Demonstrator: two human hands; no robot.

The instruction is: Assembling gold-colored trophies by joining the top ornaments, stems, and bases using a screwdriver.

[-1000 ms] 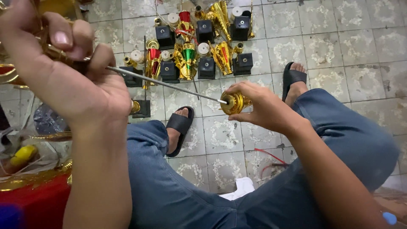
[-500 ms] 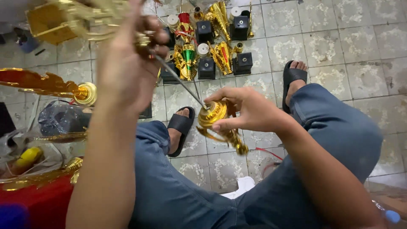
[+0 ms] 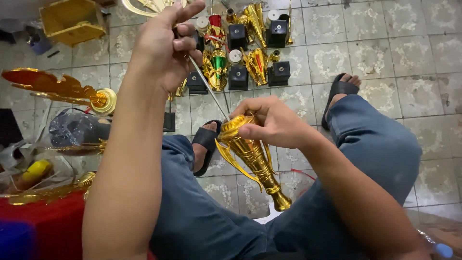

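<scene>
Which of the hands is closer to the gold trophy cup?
Right. The right hand grips the gold trophy cup at its top; the left hand is raised above, holding a thin metal rod.

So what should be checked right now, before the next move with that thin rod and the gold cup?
1. Right hand grips the gold cup at its wide end: ok.
2. Left hand pinches the thin metal rod: ok.
3. Rod's lower tip meets the cup's top: ok; how deep it sits, cannot tell.
4. Cup clear of the knees, held in the air: ok.
5. Finished trophies on the tiled floor stand apart from both hands: ok.
</scene>
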